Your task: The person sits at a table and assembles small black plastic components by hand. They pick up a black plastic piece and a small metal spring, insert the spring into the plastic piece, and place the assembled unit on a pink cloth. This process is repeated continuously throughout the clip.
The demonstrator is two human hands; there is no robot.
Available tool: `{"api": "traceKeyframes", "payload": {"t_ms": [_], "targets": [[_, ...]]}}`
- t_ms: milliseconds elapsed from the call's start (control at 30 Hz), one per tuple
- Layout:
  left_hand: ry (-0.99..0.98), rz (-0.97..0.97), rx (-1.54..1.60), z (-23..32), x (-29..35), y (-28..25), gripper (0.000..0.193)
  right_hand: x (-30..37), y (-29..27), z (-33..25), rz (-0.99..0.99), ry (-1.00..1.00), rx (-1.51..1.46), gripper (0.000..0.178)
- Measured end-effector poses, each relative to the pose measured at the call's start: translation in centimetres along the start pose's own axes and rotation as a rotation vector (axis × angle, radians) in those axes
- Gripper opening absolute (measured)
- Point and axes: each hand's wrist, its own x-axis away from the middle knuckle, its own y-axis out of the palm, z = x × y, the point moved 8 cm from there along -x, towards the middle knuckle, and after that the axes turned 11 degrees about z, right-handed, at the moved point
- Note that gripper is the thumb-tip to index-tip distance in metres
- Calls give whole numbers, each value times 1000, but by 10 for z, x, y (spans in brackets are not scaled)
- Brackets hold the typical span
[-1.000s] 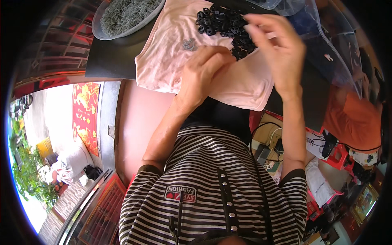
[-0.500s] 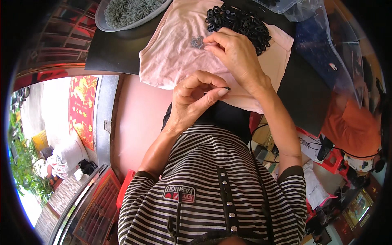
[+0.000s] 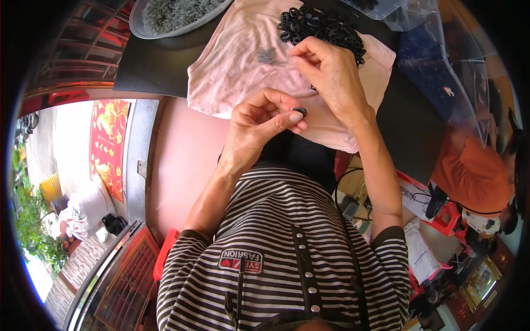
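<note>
A: Nearest first, go.
B: Striped shirt [image 3: 276, 204], sleeves ending about the elbows. Then left hand [image 3: 255, 124]: thumb and fingers pinching one small black piece [image 3: 300, 111], held by the close edge of the pink cloth [image 3: 221, 77].
A: Right hand [image 3: 335, 74]?
B: Ahead and to the right of the left one, over the cloth. Thumb and forefinger tips close together; can't tell if anything's between them.
A: What's by it?
B: Small pile of grey bits [image 3: 266, 55] on the cloth, just left of those fingertips. Heap of black parts [image 3: 323, 27] past the hand, also on the cloth, partly covered from view.
A: Farther?
B: Dark table [image 3: 154, 66] under the cloth. Clear bowl [image 3: 134, 25] with more grey bits, far left, cut by the frame. Clear plastic [image 3: 466, 74] on the right.
A: Room?
B: Orange top [image 3: 475, 174] on another person, right. Red poster [image 3: 109, 149] left, plants [image 3: 34, 215] past it.
</note>
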Motion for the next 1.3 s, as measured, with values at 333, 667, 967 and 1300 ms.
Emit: {"api": "traceKeyframes", "payload": {"t_ms": [333,667,967,1300], "targets": [[182,31,-282,9,-2,6,17,7,-13,5,56,-104,284,8],[128,131,-253,14,-5,-6,14,9,-17,12,-5,74,-7,10],[416,179,-360,37,-21,-16,19,12,-7,9,-64,212,-274,17],[591,208,-558,43,-28,-7,15,16,-5,6,-152,345,-329,16]]}}
